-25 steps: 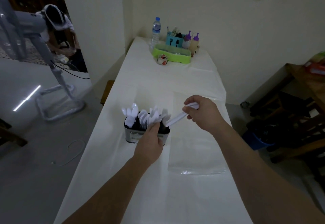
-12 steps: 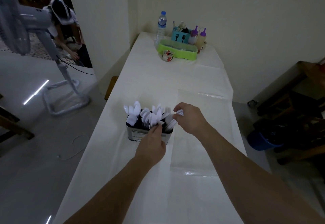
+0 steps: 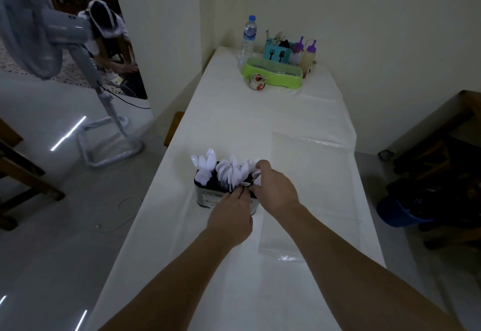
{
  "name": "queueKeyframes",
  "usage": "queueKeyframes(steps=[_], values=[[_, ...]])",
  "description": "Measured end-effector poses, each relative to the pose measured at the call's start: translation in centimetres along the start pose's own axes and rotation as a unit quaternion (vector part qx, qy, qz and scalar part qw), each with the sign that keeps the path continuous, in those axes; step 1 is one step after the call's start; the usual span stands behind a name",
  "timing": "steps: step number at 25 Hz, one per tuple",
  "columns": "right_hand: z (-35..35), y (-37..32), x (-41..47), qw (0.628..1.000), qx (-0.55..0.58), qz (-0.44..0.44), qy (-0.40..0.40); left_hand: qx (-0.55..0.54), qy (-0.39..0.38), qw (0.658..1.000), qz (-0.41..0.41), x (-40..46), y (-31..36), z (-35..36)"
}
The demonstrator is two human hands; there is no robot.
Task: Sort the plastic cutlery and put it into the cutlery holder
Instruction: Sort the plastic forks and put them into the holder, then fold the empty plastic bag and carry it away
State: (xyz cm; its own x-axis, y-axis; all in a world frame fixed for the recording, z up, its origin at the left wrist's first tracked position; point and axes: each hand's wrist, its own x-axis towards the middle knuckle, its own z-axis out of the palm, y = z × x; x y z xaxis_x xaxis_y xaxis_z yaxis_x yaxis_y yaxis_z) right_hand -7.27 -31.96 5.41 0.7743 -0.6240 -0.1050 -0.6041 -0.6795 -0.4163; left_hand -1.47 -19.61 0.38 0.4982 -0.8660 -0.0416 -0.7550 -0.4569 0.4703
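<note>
White plastic cutlery (image 3: 229, 172) stands in the cutlery holder (image 3: 208, 196) on our table (image 3: 234, 117). Our left hand (image 3: 230, 216) pinches the cutlery; our right hand (image 3: 276, 190) curls over the holder's right end, its hold hidden.

You can read almost nothing here. The cutlery holder (image 3: 208, 196) carries a small label on its front, too blurred to make out. The blue box (image 3: 276, 54) at the far end shows black fork and spoon signs, without words.
</note>
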Motion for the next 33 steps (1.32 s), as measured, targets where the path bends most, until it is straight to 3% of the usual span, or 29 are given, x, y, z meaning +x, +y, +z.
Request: queueKeyframes(steps=[12,20,24,28,33], values=[[-0.2,0.5,-1.0,1.0,0.008,0.019,-0.006,-0.023,-0.04,0.999,-0.002,-0.3,-0.1,-0.4],[-1.3,1.7,-3.8,0.999,-0.028,-0.005,0.032,-0.01,-0.034,0.999,0.015,-1.8,0.5,-1.1],[-2.3,4.4,-6.6,0.998,-0.038,0.009,0.046,0.01,0.006,1.0,0.014,-3.0,2.2,-1.9],[-3.7,8.2,-10.0,0.996,-0.052,0.054,0.047,0.062,0.044,0.994,0.077,-4.0,3.6,-1.3],[-4.0,13.9,-13.7,0.99,-0.07,0.117,0.027,0.126,0.019,0.982,0.136,-4.3,4.2,1.3]])
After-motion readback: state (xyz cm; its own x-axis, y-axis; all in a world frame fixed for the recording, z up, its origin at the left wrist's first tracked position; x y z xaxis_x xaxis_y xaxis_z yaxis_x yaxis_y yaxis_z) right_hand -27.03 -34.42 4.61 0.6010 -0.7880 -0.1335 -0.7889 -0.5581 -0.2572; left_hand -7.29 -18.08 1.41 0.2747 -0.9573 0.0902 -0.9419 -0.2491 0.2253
